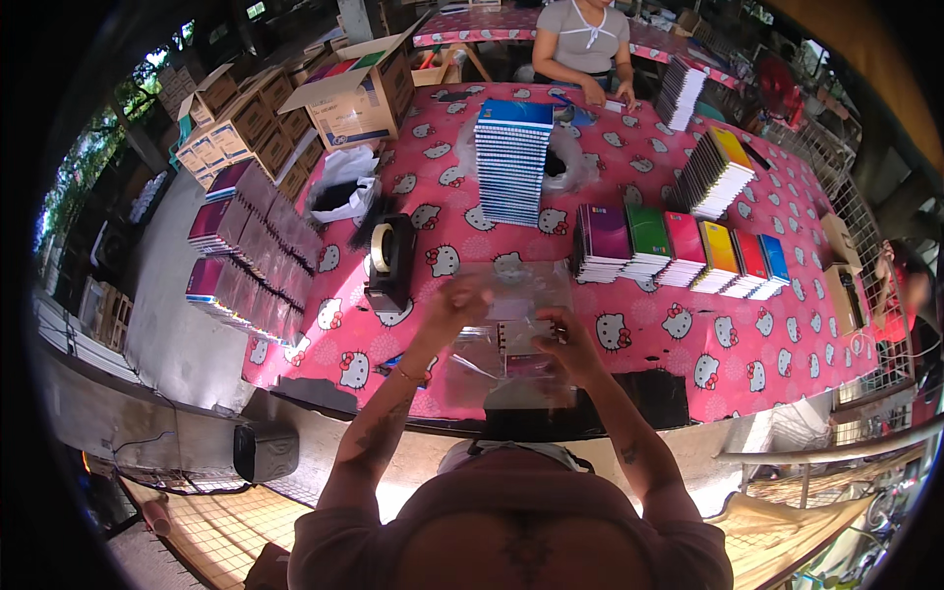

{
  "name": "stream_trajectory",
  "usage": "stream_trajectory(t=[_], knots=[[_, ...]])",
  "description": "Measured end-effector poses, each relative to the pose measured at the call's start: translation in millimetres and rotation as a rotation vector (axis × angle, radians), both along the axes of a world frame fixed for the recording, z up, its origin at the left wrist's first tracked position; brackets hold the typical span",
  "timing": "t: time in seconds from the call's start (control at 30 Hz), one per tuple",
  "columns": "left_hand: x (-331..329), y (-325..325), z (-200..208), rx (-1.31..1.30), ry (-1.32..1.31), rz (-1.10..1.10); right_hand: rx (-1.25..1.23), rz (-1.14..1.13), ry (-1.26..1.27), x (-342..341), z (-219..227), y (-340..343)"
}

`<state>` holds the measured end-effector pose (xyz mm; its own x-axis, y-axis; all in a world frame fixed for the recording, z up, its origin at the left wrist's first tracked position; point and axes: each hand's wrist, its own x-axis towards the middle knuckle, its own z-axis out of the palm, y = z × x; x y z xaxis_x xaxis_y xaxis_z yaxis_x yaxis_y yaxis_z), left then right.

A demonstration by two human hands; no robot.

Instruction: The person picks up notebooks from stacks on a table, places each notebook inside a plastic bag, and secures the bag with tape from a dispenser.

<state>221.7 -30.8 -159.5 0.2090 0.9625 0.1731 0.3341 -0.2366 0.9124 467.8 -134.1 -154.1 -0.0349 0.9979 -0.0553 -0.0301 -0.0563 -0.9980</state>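
Observation:
Between my hands, at the near edge of the pink tablecloth, lies a clear plastic sleeve (474, 356), with a spiral notebook (523, 362) partly visible in or under it. My left hand (464, 301) is over the sleeve's upper left part, its fingers smeared by motion. To the right, my right hand (570, 346) hovers by the notebook's right side with thumb and fingers apart and curved; nothing shows in its grasp. Left of my left hand stands a black tape dispenser (389, 264) with a roll of tape.
A tall stack of blue notebooks (511, 162) stands ahead. Stacks in several colours (678, 246) line the right, and wrapped bundles (251, 256) the left. A carton (356, 98) and a white plastic bag (344, 187) are at far left. Across the table is another person (582, 44).

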Motion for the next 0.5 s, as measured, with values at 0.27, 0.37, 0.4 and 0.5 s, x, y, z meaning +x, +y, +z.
stream_trajectory(t=[0.27,0.37,0.4,0.5], knots=[[-175.6,49.1,-17.9,-0.436,-0.247,0.39,0.078,-0.102,-0.006,-13.6,-25.4,1.7],[-128.0,31.8,-18.7,-0.363,-0.515,0.347,0.015,-0.147,-0.034,5.4,-29.3,-4.1],[-124.0,16.5,-20.2,-0.359,-0.657,0.39,0.015,-0.161,-0.02,6.5,-24.5,-4.7],[-170.1,-4.3,-56.7,-0.464,-0.857,0.385,0.003,-0.115,0.016,-12.5,-11.5,-7.2]])
